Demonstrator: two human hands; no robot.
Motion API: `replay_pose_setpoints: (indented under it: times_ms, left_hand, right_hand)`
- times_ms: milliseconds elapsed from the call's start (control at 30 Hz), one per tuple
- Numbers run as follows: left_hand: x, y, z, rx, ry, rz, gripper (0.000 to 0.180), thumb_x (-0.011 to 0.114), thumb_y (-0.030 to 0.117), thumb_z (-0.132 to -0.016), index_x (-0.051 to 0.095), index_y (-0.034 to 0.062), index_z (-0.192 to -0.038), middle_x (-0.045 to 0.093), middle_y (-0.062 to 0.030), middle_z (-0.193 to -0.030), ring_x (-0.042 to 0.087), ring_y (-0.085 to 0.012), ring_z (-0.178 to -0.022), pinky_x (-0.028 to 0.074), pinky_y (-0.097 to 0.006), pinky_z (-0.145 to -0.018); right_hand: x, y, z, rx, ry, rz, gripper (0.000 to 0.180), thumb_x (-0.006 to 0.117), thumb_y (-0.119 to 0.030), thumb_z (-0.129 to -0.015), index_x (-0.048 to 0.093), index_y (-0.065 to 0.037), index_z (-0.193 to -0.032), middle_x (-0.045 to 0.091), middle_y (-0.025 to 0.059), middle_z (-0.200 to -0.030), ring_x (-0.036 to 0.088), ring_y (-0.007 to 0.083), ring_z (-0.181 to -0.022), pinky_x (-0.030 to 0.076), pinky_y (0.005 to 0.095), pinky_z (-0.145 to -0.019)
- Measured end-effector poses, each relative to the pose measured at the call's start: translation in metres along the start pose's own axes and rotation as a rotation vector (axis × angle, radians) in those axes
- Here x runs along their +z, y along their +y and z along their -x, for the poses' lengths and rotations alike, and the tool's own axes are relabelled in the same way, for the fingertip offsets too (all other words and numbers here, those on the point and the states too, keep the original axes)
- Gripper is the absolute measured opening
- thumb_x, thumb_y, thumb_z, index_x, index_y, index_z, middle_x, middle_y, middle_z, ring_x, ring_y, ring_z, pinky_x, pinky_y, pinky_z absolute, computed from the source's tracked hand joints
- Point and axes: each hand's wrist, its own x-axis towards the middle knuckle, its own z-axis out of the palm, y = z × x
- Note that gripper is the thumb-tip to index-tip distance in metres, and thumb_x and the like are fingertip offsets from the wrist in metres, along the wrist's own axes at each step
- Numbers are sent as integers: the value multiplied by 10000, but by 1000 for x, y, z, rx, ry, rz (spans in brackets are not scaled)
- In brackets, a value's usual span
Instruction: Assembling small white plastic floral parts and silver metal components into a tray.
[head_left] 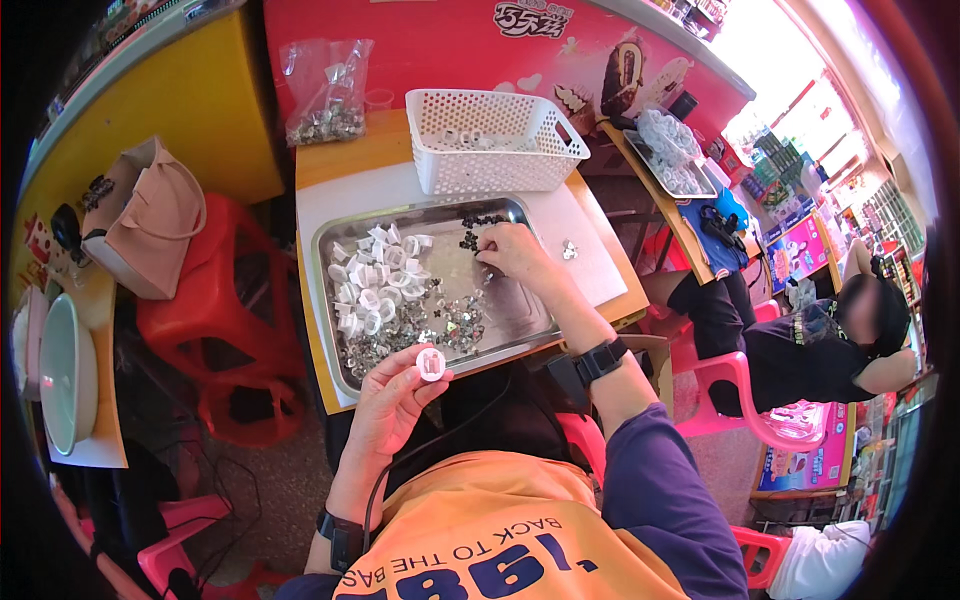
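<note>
pinching a small white round cap [431, 363], left hand [390, 405] grip clenched; right hand [512, 252] grip unclear.

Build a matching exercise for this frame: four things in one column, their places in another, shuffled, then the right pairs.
Things:
1. white basket
2. clear bag
3. beige handbag
4. white round part

Places:
A. on the red stool
B. in the left hand's fingers
C. behind the metal tray
D. at the table's far left corner

Pairs: 1-C, 2-D, 3-A, 4-B
</note>
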Motion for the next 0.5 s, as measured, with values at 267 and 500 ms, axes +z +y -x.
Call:
replay_pose_setpoints:
  times_ms: [267,500]
  left_hand:
    - [1,1,5,16,-4,-7,317,542,73,-907,516,-62,-1193,628,-162,-1060,654,-272,-947,566,-325,-831]
    - [5,1,6,-19,-1,-8,328,537,82,-914,506,-56,-1209,620,-158,-1077,651,-262,-950,562,-316,-832]
  right_hand:
    - [-18,-56,54,158,135,-616,109,714,-75,-742,648,-2,-788,644,53,-759,599,100,-703,481,255,-659]
    - [-11,-112,120,189,31,-1414,173,693,3,-785,620,-10,-942,650,49,-842,617,110,-780,499,233,-718]
